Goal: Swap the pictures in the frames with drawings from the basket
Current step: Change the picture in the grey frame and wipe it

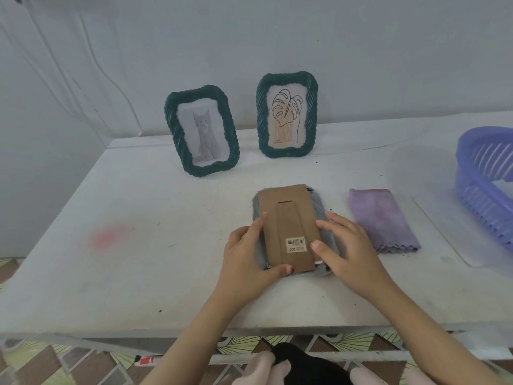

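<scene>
**Desk:** Where is the thing you're working on?

**Operator:** Straight ahead of me on the white bench [138,259]. It's a grey picture frame [319,207] lying face down with its brown cardboard backing [286,215] up and the stand folded flat. The long axis runs away from me, with the far end leaning a little to the left.

**Desk:** And the hands?

**Operator:** They sit on either side of its near half. My left hand [247,254] grips the near left corner, thumb along the near edge and fingers up the left side. My right hand [344,245] is relaxed over the right rim, with the thumb pressing on the backing just beside the barcode sticker. It isn't clenched round anything.

**Desk:** Is the backing free?

**Operator:** I can't tell. The catches are too small to make out from here. I'd judge the backing has to slide or lift out next, along that long axis.

**Desk:** Which hand goes for the drawings?

**Operator:** Probably the right. The violet plastic basket [477,195] is well off to that side, past the folded purple cloth [383,220]. At the back stand the dark green frame with the cat picture [171,126] and the dark green frame with the leaf line drawing [261,118], both upright and well away from my hands.
</scene>
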